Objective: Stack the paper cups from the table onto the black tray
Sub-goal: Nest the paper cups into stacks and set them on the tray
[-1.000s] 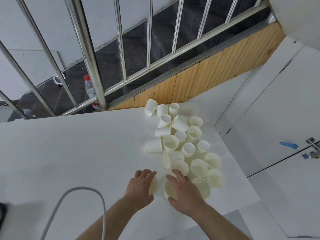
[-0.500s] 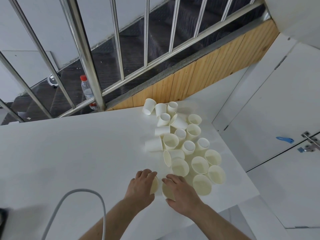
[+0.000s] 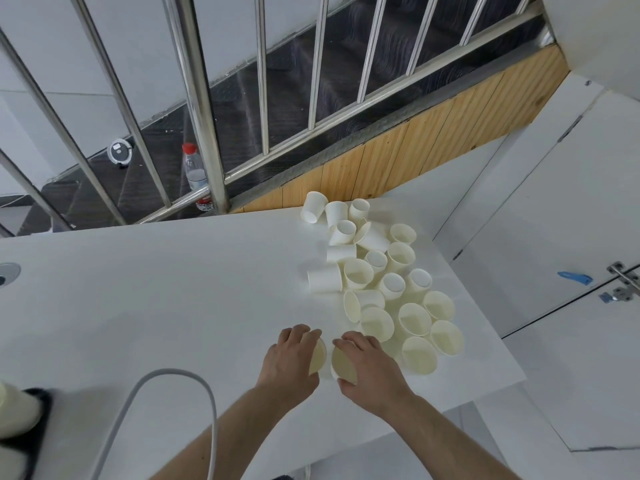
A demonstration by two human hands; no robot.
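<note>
Two hands are busy, and we go from big things to small ones. Our white bench is the biggest thing, and it fills most of what we see. Behind it stands a shiny metal railing, with a water bottle on the dark floor past it.

Next comes the big bunch of paper cups on the right side of the bench. Some stand up and some lie on their sides. We think most of the job is left, because so many cups are loose there.

At the far left edge we see a bit of the black tray. A cream stack of cups lies on it, so a little is done.

Our left hand has its fingers curled round one cup. Our right hand has its fingers curled round another cup. The two cups are just beside each other, open ends facing. We think we will slide one into the other, then carry them left to the tray.
</note>
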